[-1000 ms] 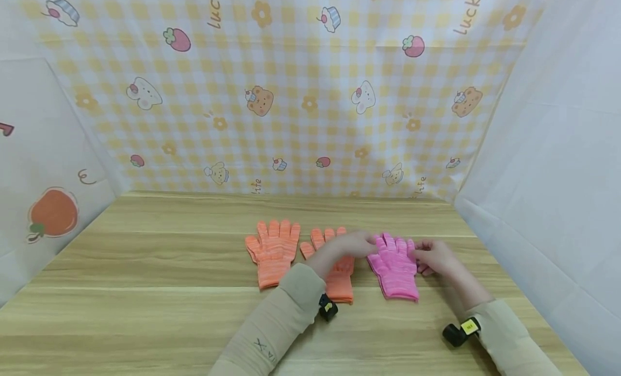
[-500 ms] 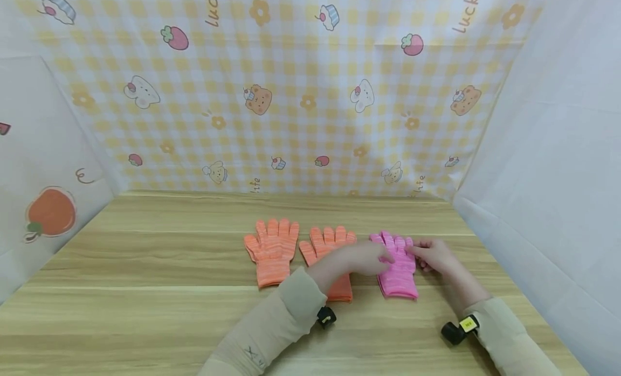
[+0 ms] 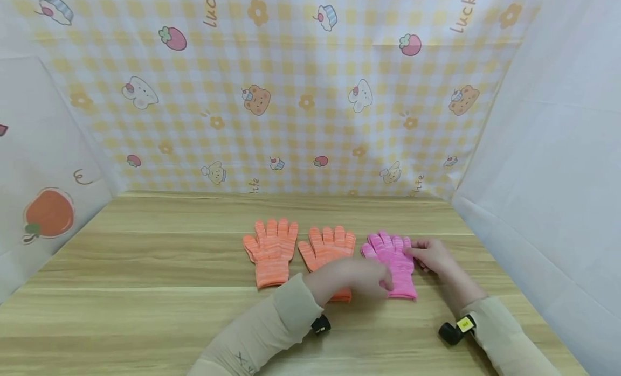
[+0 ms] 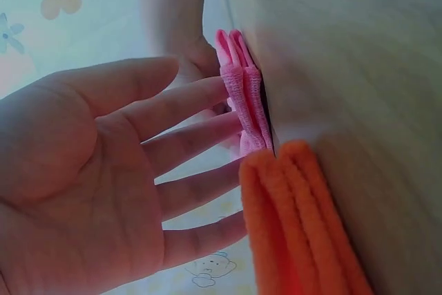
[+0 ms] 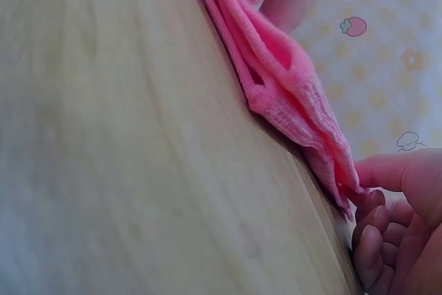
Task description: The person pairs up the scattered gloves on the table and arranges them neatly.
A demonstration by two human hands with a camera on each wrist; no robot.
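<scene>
Pink gloves (image 3: 401, 268) lie stacked flat on the table at the right, fingers pointing away from me. My right hand (image 3: 432, 256) pinches their right edge between thumb and fingers, as the right wrist view shows with the glove layers (image 5: 297, 94) slightly apart. Over the left side of the pink cuff is my left hand (image 3: 361, 276), blurred in the head view. Its fingers (image 4: 193, 146) stretch out straight and spread in the left wrist view. Whether they press on the glove cannot be made out. The left forearm partly covers the middle orange gloves (image 3: 331, 249).
Farther left lie more orange gloves (image 3: 273, 255), flat with fingers pointing away. The wooden table (image 3: 145, 257) ends at a checked cloth (image 3: 291, 133) behind and white cloth (image 3: 543, 166) at the right. Each wrist wears a small black camera (image 3: 451, 333).
My left hand has slid from the pink gloves' fingertips down toward the cuff. The pink glove's thumb now shows spread out at the left. My right hand has stayed at the edge.
</scene>
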